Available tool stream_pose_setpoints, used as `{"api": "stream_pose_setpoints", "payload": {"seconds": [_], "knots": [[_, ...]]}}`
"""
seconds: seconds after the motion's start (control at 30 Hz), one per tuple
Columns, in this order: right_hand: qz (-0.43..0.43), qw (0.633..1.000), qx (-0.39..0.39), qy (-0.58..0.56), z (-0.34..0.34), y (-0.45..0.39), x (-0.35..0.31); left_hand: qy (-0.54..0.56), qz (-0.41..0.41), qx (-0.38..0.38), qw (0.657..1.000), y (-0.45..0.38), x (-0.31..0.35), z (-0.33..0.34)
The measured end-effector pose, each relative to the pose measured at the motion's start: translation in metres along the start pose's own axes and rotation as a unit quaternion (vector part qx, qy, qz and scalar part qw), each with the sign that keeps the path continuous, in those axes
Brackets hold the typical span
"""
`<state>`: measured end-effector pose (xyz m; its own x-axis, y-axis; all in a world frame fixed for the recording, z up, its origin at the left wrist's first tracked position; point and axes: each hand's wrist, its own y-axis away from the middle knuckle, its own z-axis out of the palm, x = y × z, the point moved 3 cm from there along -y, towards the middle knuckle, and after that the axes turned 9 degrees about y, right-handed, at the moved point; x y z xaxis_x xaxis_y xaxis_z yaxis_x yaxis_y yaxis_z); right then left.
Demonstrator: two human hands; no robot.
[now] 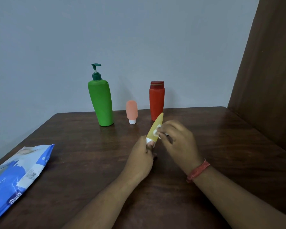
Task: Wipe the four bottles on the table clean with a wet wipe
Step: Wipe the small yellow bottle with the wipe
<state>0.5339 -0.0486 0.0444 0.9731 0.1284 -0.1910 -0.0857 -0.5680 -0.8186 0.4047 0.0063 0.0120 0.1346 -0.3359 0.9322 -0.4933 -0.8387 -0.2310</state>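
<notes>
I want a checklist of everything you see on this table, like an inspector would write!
Surface: brown wooden table, bare grain showing.
Job's things: green pump bottle, pink tube and red bottle stand upright at the back; yellow tube held tilted; wipe on it.
Clutter: blue wipe pack, left edge.
Grippers: left hand grips the tube's cap end; right hand pinches the wipe.
Cables: nothing seen.
Surroundings: grey wall, brown curtain.

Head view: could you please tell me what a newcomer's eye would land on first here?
Probably the yellow tube at centre, held tilted above the table: the left hand pinches its white cap end while the right hand presses a wipe to its side. Behind stand a green pump bottle, a pink tube and a red bottle; a blue wipe pack lies far left.
</notes>
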Motion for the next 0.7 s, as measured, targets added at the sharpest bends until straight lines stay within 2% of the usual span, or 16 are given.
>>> {"api": "stream_pose_setpoints", "payload": {"seconds": [0.13,0.2,0.33,0.43,0.63,0.7], "knots": [[0.061,0.997,0.052,-0.009,-0.006,-0.01,0.009,-0.053,0.018,0.001,0.998,-0.002,-0.003,0.002],[0.047,0.998,0.03,-0.007,-0.004,-0.004,0.003,-0.05,0.019,0.008,0.999,-0.003,-0.006,0.003],[-0.041,0.999,-0.031,-0.009,0.006,0.002,-0.007,-0.023,0.026,0.028,0.999,-0.004,-0.008,-0.002],[-0.033,0.999,-0.033,0.01,0.005,-0.001,-0.002,-0.007,0.016,0.023,1.0,-0.001,-0.004,-0.002],[-0.039,0.995,-0.072,-0.054,0.007,0.004,-0.009,0.03,0.009,0.032,0.999,0.002,0.003,-0.007],[-0.032,0.997,-0.06,-0.041,0.007,0.003,-0.007,0.032,0.013,0.02,0.999,0.002,0.005,-0.007]]}}
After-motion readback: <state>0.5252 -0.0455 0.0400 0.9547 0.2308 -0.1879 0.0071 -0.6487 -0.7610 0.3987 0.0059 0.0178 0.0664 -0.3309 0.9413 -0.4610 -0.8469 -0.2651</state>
